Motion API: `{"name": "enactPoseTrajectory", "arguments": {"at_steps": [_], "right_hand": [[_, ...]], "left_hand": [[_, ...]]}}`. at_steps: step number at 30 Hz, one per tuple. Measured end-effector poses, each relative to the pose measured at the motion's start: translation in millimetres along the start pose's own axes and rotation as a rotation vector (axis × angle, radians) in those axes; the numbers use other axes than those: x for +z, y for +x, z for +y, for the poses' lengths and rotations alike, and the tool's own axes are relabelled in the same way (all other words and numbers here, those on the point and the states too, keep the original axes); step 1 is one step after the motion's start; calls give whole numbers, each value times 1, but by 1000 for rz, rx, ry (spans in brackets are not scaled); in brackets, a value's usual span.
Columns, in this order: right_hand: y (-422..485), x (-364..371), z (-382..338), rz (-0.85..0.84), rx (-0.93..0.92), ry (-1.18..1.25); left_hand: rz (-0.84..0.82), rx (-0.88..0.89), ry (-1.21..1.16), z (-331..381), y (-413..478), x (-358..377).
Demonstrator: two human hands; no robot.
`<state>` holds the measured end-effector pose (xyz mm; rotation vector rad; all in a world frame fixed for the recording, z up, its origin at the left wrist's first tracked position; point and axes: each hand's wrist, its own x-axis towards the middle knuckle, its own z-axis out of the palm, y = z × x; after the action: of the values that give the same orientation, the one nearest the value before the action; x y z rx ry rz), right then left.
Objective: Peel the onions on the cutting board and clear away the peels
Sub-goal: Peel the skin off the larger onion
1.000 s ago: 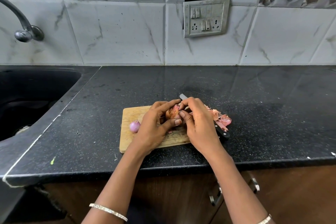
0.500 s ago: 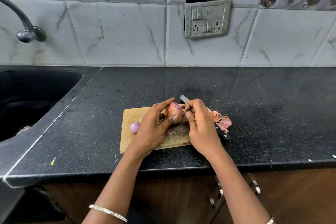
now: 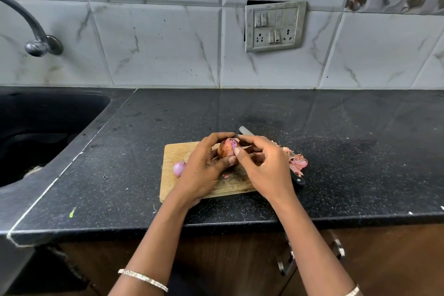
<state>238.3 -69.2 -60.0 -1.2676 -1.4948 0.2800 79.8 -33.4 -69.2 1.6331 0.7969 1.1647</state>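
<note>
Table (image 3: pixel 336 151) carries the cutting board (image 3: pixel 177 151). Above the board, left hand (image 3: pixel 204 170) grip is clamped round the onion (image 3: pixel 227 149). Right hand (image 3: pixel 266 170) pinches the skin at its top. Knife (image 3: pixel 245 131) lies along the board's right edge, under that hand. Peels (image 3: pixel 296 162) just right of the board, small onion (image 3: pixel 179 168) on its left. Risk: skin tears short, or the pull drags the wrist onto the blade.

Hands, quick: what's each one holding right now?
Left hand: holds the onion.
Right hand: fingers curled, pinching the skin of the same onion.
</note>
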Motion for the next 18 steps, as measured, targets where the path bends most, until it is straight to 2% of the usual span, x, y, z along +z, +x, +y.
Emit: {"name": "enactPoseTrajectory", "arguments": {"at_steps": [7, 18], "right_hand": [[4, -2, 2, 9, 61, 87], [-1, 2, -4, 96, -103, -104]], "left_hand": [[-31, -23, -63, 3, -1, 1], [-34, -12, -61, 8, -3, 2]]}}
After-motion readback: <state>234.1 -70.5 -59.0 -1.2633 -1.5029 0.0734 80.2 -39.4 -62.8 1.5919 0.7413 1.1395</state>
